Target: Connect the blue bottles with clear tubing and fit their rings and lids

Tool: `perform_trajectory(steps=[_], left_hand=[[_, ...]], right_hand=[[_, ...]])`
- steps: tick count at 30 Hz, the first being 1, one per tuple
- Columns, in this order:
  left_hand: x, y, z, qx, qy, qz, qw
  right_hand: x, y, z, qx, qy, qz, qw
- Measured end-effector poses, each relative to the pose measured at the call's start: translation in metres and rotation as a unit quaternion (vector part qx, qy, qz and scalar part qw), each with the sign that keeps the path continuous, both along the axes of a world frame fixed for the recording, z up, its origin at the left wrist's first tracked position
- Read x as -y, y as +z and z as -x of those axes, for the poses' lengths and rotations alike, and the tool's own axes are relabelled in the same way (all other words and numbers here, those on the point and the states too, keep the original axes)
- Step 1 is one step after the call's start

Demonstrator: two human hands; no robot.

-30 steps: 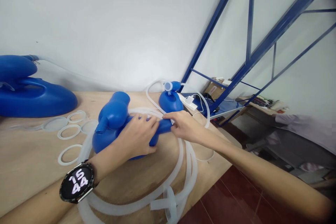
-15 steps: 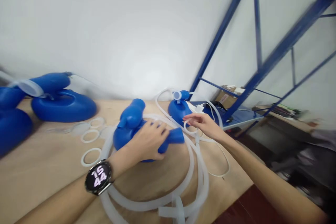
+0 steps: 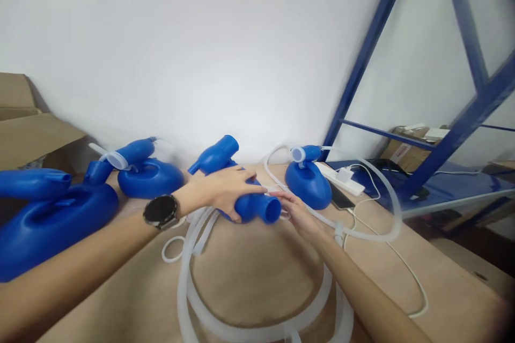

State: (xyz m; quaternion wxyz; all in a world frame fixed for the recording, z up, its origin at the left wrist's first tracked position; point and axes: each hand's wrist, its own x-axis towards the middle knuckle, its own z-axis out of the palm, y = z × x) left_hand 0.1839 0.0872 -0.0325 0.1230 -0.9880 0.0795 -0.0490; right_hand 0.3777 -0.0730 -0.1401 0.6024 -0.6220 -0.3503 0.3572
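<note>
My left hand [image 3: 229,187], with a watch [image 3: 161,211] on its wrist, is wrapped over the body of a blue plastic bottle [image 3: 241,206]. The bottle's round open neck [image 3: 270,210] faces right and toward me. A second blue tubular part [image 3: 220,153] with an open end rises behind that hand. Beside the neck, my right hand [image 3: 296,211] pinches a white ring [image 3: 285,215], mostly hidden by the fingers. Another white ring [image 3: 173,249] lies left of the bottle. Translucent hose [image 3: 257,330] loops around the table in front.
More blue bottles [image 3: 148,178] stand at the left, near a cardboard box [image 3: 40,134]. At the right are a blue bottle [image 3: 308,185] with a hose, a phone [image 3: 341,198], a power strip [image 3: 348,183] and cables. A blue metal frame [image 3: 370,48] rises behind.
My view has shifted left. The right hand has brought the white ring in beside the bottle's neck. The bottle's neck has turned toward me under my left hand.
</note>
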Motion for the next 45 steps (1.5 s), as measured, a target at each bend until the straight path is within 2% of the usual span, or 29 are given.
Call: perform_trajectory(steps=[6, 11, 14, 18, 23, 27, 30, 32, 34, 37, 38, 41, 45], left_hand=[[-0.076, -0.005, -0.006, -0.067, 0.129, 0.046, 0.988], [-0.121, -0.004, -0.017, -0.088, 0.212, 0.083, 0.97], [-0.145, -0.003, -0.018, -0.09, 0.261, 0.097, 0.956], [-0.164, -0.006, -0.015, -0.087, 0.294, 0.099, 0.947], [-0.166, -0.022, -0.01, -0.052, 0.312, 0.106, 0.943], [-0.15, -0.037, -0.01, 0.025, 0.339, 0.137, 0.93], [-0.12, -0.046, -0.007, 0.111, 0.349, 0.179, 0.913], [-0.086, -0.055, 0.001, 0.15, 0.329, 0.225, 0.905], [-0.042, -0.064, 0.014, 0.15, 0.281, 0.287, 0.903], [0.022, -0.077, 0.041, 0.117, 0.2, 0.373, 0.899], [0.038, -0.08, 0.051, 0.117, 0.17, 0.411, 0.888], [0.068, -0.086, 0.078, 0.122, 0.118, 0.558, 0.812], [0.072, -0.087, 0.112, 0.071, 0.134, 0.735, 0.661]], right_hand=[[0.002, -0.013, -0.012, 0.074, 0.031, 0.04, 0.996], [0.003, -0.033, -0.016, 0.144, 0.048, 0.071, 0.986], [0.004, -0.039, -0.012, 0.205, 0.079, 0.08, 0.972], [0.007, -0.038, -0.007, 0.299, 0.117, 0.089, 0.943], [0.006, -0.038, -0.003, 0.32, 0.125, 0.084, 0.935], [0.004, -0.043, -0.012, 0.228, 0.126, 0.083, 0.962], [0.004, -0.038, -0.017, 0.16, 0.147, 0.044, 0.975], [0.005, -0.026, -0.014, 0.135, 0.142, 0.001, 0.981], [0.006, -0.01, -0.002, 0.139, 0.146, -0.042, 0.979], [0.008, 0.018, 0.031, 0.147, 0.221, -0.121, 0.956], [0.008, 0.026, 0.044, 0.146, 0.26, -0.141, 0.944], [0.009, 0.045, 0.081, 0.18, 0.361, -0.177, 0.898], [0.005, 0.051, 0.115, 0.257, 0.404, -0.239, 0.845]])
